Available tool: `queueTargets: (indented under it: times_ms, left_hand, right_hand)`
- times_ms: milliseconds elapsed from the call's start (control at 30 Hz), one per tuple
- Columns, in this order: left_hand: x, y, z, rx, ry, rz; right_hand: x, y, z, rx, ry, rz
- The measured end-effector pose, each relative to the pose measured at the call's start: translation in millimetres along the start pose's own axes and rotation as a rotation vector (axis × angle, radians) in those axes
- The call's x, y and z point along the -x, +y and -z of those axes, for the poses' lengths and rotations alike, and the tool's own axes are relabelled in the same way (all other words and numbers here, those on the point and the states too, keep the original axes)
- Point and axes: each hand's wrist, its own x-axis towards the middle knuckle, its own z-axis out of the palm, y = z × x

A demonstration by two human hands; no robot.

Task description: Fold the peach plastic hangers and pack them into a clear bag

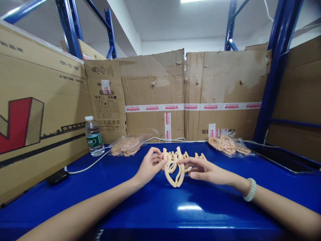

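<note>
Two-hand grip: left hand (pixel 149 164) pinches the left edge of a beige plastic piece (pixel 175 169), right hand (pixel 204 171) clamps its right side with the fingertips. The piece is upright, just above the blue tabletop (pixel 160 211), probably so both sides stay reachable. More beige parts sit behind it, possibly joined; hard to tell. One bag of parts (pixel 127 145) lies left and a second bag (pixel 228 144) right, both near. A water bottle (pixel 94 136) and cardboard boxes (pixel 152 97) wall the back and sides; open room in front.

A water bottle (pixel 94 140) stands beside cardboard boxes (pixel 152 97); a white cable (pixel 82 170) crosses the blue table (pixel 160 217).
</note>
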Motion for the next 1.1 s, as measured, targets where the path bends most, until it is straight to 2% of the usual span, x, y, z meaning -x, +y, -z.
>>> queueTargets:
  times_ms: [267, 467, 667, 1100]
  left_hand:
    - [1.5, 0.6, 2.7, -0.085, -0.033, -0.044]
    - [4.8, 5.1, 0.8, -0.104, -0.165, -0.05]
    - [7.8, 7.4, -0.8, -0.07, -0.289, 0.011]
    - [5.0, 7.2, 0.3, -0.014, -0.218, 0.071]
  right_hand:
    - [0.0, 8.0, 4.5, 0.016, 0.035, -0.007]
    - [1.6, 5.5, 2.4, 0.01, 0.023, -0.006]
    - [2.1, 6.8, 3.8, 0.007, 0.025, 0.005]
    - [2.4, 10.2, 7.3, 0.087, 0.043, 0.033]
